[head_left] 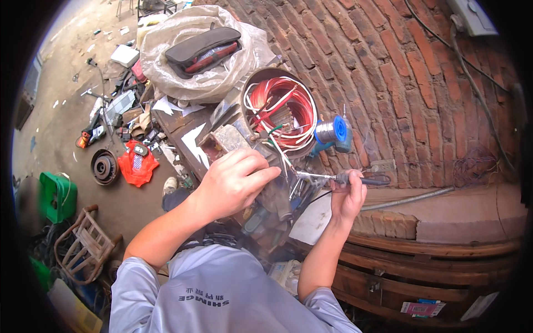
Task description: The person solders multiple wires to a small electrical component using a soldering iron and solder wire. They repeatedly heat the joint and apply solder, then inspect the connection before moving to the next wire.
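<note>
My right hand (pixel 350 194) grips a soldering iron (pixel 319 176), its metal shaft pointing left and its black cord trailing off behind the hand. Faint smoke hangs about the work. The iron's tip is close to the end of thin wires (pixel 282 154) that come down from a round metal motor housing (pixel 248 91). Red and white wire windings (pixel 268 91) fill the inside of that housing. Just left of the wires is my left hand (pixel 236 176), thumb and fingers pinched together; whatever they hold is too small to see. A blue spool of solder wire (pixel 331 132) stands beside the housing.
A pale plastic sack (pixel 155 61) with a dark case (pixel 205 50) on it lies beyond the motor. The brick wall (pixel 377 83) rises close on the right. Scattered parts, a red bag (pixel 137 164), a green bucket (pixel 58 194) and a wooden stool (pixel 86 244) are at left.
</note>
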The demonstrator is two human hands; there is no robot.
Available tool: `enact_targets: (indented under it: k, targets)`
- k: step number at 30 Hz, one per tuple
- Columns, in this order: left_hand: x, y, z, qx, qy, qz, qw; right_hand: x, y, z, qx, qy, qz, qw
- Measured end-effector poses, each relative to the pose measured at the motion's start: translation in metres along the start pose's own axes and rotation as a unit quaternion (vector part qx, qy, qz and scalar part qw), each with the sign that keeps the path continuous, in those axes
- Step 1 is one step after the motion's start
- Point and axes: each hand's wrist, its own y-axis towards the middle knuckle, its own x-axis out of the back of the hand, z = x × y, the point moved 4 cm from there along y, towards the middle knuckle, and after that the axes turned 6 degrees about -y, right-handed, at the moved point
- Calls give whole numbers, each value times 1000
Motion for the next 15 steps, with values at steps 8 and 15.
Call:
enact_targets:
  k: [8,15]
  targets:
    - [-13,-9,0,6,10,-64,998,-8,-1,2,-22,7,-38,999]
    - [-21,-14,1,4,37,-62,997,-8,1,-2,-55,16,-53,997]
